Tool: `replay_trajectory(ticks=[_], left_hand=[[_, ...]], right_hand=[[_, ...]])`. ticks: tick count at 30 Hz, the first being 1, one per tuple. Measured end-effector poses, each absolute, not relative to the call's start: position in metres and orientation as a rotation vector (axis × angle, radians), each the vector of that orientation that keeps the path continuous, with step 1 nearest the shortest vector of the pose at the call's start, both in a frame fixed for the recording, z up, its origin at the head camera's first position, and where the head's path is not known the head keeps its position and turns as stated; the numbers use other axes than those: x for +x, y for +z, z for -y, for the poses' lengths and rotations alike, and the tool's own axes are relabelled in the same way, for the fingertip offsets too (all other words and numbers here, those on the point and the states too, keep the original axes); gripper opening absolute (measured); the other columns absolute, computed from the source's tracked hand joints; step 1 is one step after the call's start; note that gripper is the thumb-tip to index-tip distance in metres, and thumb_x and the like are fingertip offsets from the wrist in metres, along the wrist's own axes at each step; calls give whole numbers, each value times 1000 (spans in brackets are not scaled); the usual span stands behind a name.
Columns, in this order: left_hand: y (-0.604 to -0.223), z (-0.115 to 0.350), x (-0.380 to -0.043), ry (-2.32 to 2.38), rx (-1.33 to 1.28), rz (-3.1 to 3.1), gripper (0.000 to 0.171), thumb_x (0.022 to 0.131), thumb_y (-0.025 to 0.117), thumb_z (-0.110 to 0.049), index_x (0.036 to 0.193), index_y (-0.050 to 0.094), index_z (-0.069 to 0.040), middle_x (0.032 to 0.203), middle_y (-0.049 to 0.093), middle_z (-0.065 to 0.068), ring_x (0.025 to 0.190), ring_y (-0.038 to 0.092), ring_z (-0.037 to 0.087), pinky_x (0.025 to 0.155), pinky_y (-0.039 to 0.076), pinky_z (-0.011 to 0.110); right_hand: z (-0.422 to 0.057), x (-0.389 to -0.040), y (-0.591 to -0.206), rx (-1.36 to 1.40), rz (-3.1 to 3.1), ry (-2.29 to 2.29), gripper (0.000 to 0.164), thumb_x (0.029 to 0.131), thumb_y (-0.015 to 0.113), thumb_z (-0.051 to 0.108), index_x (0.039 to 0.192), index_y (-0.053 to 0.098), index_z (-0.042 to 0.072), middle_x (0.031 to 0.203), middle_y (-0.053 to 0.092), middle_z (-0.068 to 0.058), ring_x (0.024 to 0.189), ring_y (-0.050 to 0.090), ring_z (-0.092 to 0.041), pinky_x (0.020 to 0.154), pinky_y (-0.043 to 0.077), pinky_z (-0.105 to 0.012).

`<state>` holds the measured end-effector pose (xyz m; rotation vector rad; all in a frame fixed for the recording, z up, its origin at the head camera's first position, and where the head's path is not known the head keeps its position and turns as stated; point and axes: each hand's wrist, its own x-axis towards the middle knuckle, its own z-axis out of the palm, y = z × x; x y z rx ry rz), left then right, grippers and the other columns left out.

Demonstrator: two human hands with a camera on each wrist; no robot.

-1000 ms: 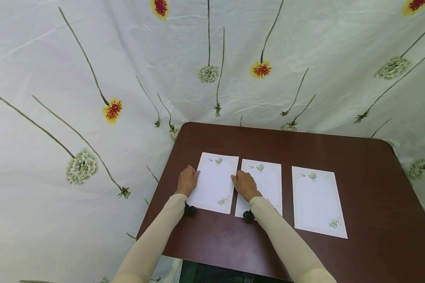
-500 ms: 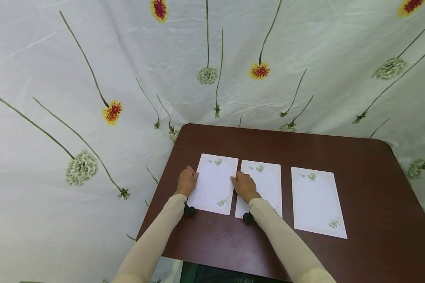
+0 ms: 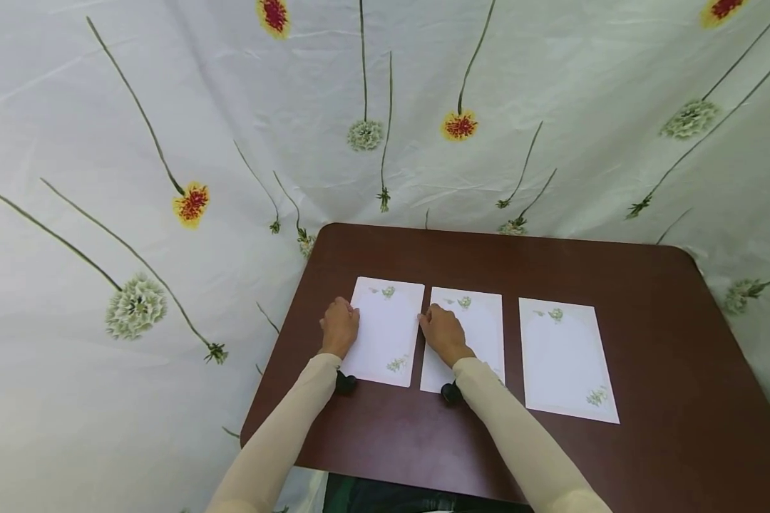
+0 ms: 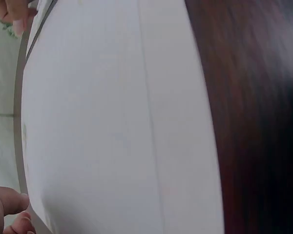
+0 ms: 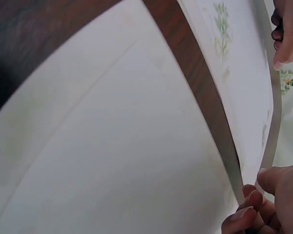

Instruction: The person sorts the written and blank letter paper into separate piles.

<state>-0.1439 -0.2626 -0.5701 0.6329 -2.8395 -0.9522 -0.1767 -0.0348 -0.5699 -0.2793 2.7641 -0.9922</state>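
A white sheet of paper [image 3: 388, 342] with small green flower prints lies at the left of a row of three on the table. My left hand [image 3: 340, 328] pinches its left edge, thumb and curled fingers [image 4: 22, 224] meeting there in the left wrist view. At its right edge my right hand [image 3: 445, 335] pinches the paper, its fingers bent under the thumb in the right wrist view. The right hand and wrist partly cover the middle sheet [image 3: 484, 342]. The right-hand sheet [image 3: 565, 356] lies apart, touched by neither hand.
The brown table [image 3: 667, 342] has rounded far corners and extends right of the sheets. A pale flower-printed cloth [image 3: 263, 92] hangs behind and to the left. Small black devices [image 3: 344, 383] sit at the wrists. The table's near edge runs below the forearms.
The head view has shifted slightly, so the table, sheets and cloth appear a little farther left. Both hands keep nearly the same pose at the left sheet's edges.
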Motion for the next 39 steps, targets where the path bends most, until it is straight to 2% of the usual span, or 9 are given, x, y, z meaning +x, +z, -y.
replay_trajectory(ticks=[7, 12, 19, 22, 29, 33, 36, 39], left_hand=[[-572, 220, -145, -934, 415, 2917, 17, 102, 63, -19, 105, 61, -3, 102, 64, 17, 100, 62, 38, 91, 43, 53], [-571, 188, -148, -923, 233, 2981, 19, 102, 65, -20, 111, 66, -4, 103, 63, 14, 99, 60, 34, 90, 43, 50], [-568, 149, -147, -931, 106, 3046, 26, 102, 66, -21, 119, 70, -1, 110, 66, 15, 104, 61, 34, 90, 43, 50], [-568, 137, -147, -906, 107, 3065, 28, 103, 65, -22, 121, 70, 0, 111, 66, 16, 106, 61, 35, 91, 43, 50], [-566, 126, -149, -852, 154, 3070, 30, 101, 69, -22, 119, 70, 1, 113, 68, 18, 109, 63, 36, 93, 44, 51], [-565, 123, -149, -913, 160, 3075, 31, 100, 71, -23, 120, 69, 2, 113, 67, 19, 109, 62, 37, 93, 43, 51], [-565, 122, -148, -929, 169, 3078, 32, 100, 71, -23, 120, 69, 2, 114, 67, 19, 109, 62, 36, 94, 42, 51], [-565, 121, -147, -929, 176, 3076, 32, 100, 70, -23, 119, 68, 2, 115, 67, 20, 110, 62, 37, 95, 42, 52]], right_hand=[[4, -179, -564, 1, -2803, -982, 30, 105, 63, 29, 115, 58, 2, 96, 73, -24, 81, 70, -36, 71, 54, -48], [-28, -182, -562, 178, -2791, -985, 45, 103, 63, 28, 128, 47, -5, 108, 71, -34, 94, 73, -48, 76, 56, -55], [-76, -178, -559, 291, -2734, -966, 66, 104, 61, 29, 143, 34, -18, 120, 65, -42, 107, 69, -54, 87, 56, -59], [-90, -174, -561, 313, -2710, -984, 66, 105, 60, 29, 142, 35, -19, 121, 64, -42, 107, 69, -54, 87, 56, -59], [-94, -166, -564, 316, -2711, -1109, 52, 104, 61, 28, 133, 55, -15, 123, 66, -37, 103, 70, -48, 83, 57, -54], [-91, -165, -563, 332, -2705, -1191, 41, 102, 62, 24, 115, 67, -16, 111, 70, -34, 92, 69, -43, 75, 56, -49], [-92, -165, -562, 348, -2684, -1244, 41, 101, 61, 20, 114, 68, -18, 117, 68, -36, 102, 68, -47, 82, 57, -51], [-94, -166, -561, 363, -2632, -1288, 47, 100, 60, 19, 127, 63, -19, 132, 61, -38, 120, 63, -51, 97, 55, -56]])
